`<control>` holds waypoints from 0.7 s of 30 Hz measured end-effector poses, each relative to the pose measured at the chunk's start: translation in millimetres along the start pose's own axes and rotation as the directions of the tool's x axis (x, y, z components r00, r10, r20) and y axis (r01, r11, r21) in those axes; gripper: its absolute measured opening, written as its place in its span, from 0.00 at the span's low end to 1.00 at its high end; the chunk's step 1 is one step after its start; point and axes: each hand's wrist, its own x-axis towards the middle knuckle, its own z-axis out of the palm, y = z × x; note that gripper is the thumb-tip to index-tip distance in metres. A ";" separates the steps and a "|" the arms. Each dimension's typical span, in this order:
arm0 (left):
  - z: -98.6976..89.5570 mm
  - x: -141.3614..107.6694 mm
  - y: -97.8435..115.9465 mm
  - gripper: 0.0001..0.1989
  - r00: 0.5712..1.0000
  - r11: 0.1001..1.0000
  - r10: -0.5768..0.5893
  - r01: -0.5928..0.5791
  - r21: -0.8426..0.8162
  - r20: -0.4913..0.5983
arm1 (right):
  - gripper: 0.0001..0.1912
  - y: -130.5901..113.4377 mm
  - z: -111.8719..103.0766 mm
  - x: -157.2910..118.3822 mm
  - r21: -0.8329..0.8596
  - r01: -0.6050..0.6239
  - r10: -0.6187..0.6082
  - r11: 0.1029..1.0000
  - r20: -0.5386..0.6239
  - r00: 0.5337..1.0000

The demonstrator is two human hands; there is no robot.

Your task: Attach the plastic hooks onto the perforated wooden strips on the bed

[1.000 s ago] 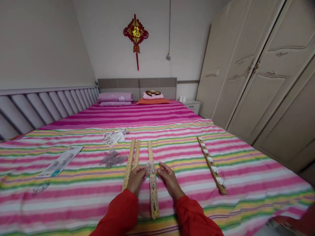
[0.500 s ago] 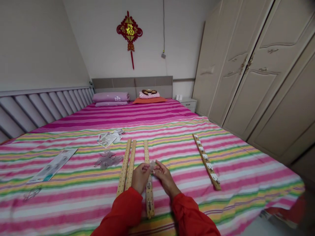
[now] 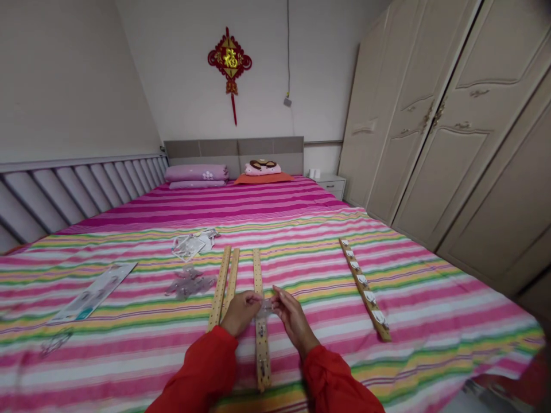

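Observation:
My left hand [image 3: 241, 312] and my right hand [image 3: 293, 322] meet over the middle perforated wooden strip [image 3: 257, 267]. Between their fingertips is a small clear plastic hook [image 3: 265, 308], pinched from both sides; its fine details are too small to make out. Nearer to me on the same strip sit two small clear pieces with metal hooks [image 3: 262, 331]. Left of this strip lie two more perforated wooden strips [image 3: 221, 287], close together and partly behind my left hand. A pile of clear hooks [image 3: 189, 284] lies farther left.
At the right lies a wooden strip [image 3: 360, 277] bearing several white hooks. Crumpled clear and white backing pieces [image 3: 193, 244] lie beyond the pile. A long packaging card [image 3: 97, 291] and thin wire rings [image 3: 57, 339] are at the left, all on the striped bed cover [image 3: 129, 355].
My hands have drawn slightly apart and lower, and the clear hook between them now shows more fully. The camera view has shifted a little.

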 end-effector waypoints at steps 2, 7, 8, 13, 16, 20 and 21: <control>-0.7 4.1 0.7 0.06 0.999 1.000 -0.022 0.023 -0.008 0.049 | 0.16 0.7 0.2 -0.9 -0.067 0.005 -0.005 0.998 -0.001 1.000; 2.1 13.5 2.2 0.09 0.993 0.998 -0.034 0.040 -0.051 0.115 | 0.10 2.1 -1.6 -1.6 -0.154 0.031 -0.032 0.988 -0.004 0.999; 2.9 15.0 2.5 0.09 0.993 0.997 -0.037 0.043 -0.058 0.115 | 0.10 1.8 -1.8 -1.6 -0.153 0.030 -0.031 0.988 -0.006 1.000; 8.2 20.5 6.6 0.13 0.994 0.990 -0.065 0.075 -0.118 0.086 | 0.10 0.2 -2.0 -2.0 -0.125 0.005 -0.006 0.992 -0.005 1.000; 8.9 21.5 8.8 0.15 0.995 0.980 -0.070 0.082 -0.182 0.069 | 0.10 -0.2 -3.5 -2.3 -0.122 -0.009 0.008 0.992 -0.009 1.000; 4.1 20.0 2.3 0.19 0.987 0.948 -0.141 0.158 -0.276 0.082 | 0.10 -0.4 -2.4 0.6 -0.074 -0.010 0.005 0.997 -0.069 0.998; 2.5 19.7 -0.5 0.19 0.985 0.943 -0.148 0.167 -0.288 0.086 | 0.11 -0.3 -0.5 2.4 -0.061 -0.015 0.010 0.998 -0.083 0.996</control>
